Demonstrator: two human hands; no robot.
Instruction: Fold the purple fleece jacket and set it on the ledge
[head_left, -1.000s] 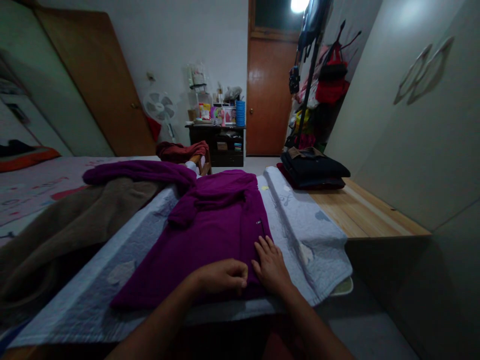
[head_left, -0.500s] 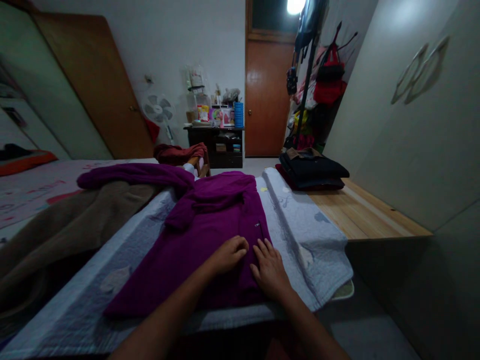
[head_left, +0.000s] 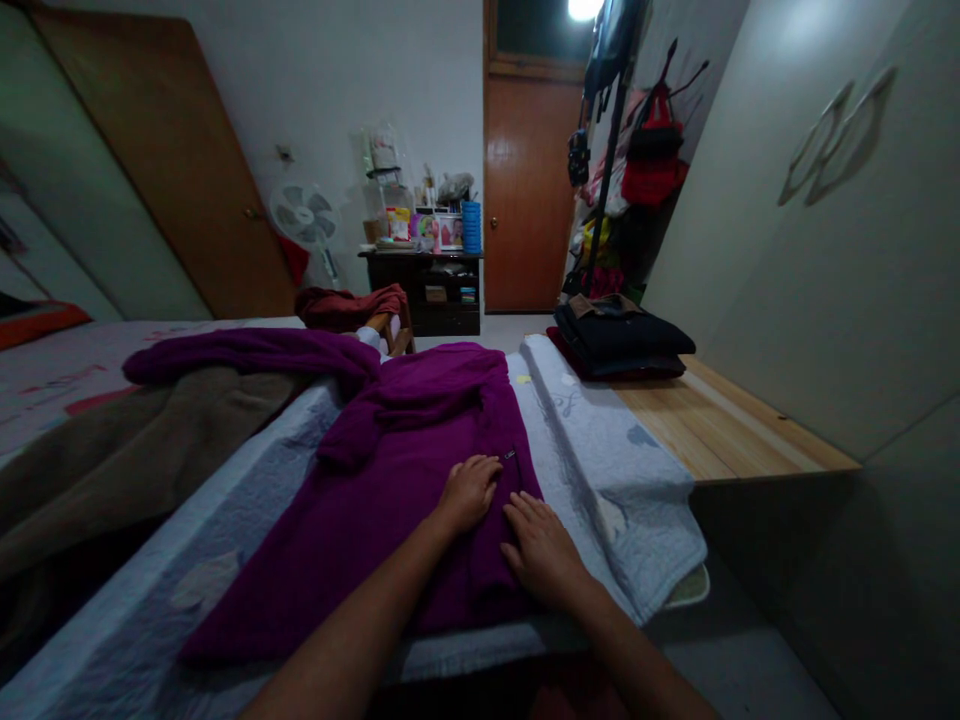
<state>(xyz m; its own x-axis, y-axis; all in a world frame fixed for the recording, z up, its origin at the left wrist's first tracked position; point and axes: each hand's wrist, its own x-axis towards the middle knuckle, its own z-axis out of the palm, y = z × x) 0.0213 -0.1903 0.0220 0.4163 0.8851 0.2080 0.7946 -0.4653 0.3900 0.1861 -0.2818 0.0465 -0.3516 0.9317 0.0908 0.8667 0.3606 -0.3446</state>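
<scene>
A purple garment (head_left: 360, 510) lies spread on the grey-blue quilted cover (head_left: 637, 500), with one sleeve stretched out to the left over a brown garment (head_left: 172, 430). My left hand (head_left: 471, 490) rests on the purple cloth just below a small zipper (head_left: 511, 454), its fingers slightly bent and apart. Close by on the right, my right hand (head_left: 541, 545) lies with fingers spread on the garment's right edge. Neither hand grips anything.
Folded dark clothes (head_left: 626, 335) are stacked on a wooden surface (head_left: 750, 430) beside a pale wardrobe (head_left: 847, 280). Behind the bed stand a chair with a reddish cloth (head_left: 352, 307), a fan (head_left: 304, 215) and a dark cabinet (head_left: 442, 300).
My left hand has moved slightly forward toward the zipper and its fingers have straightened. My right hand has shifted slightly back toward me. The view has turned a little to the right.
</scene>
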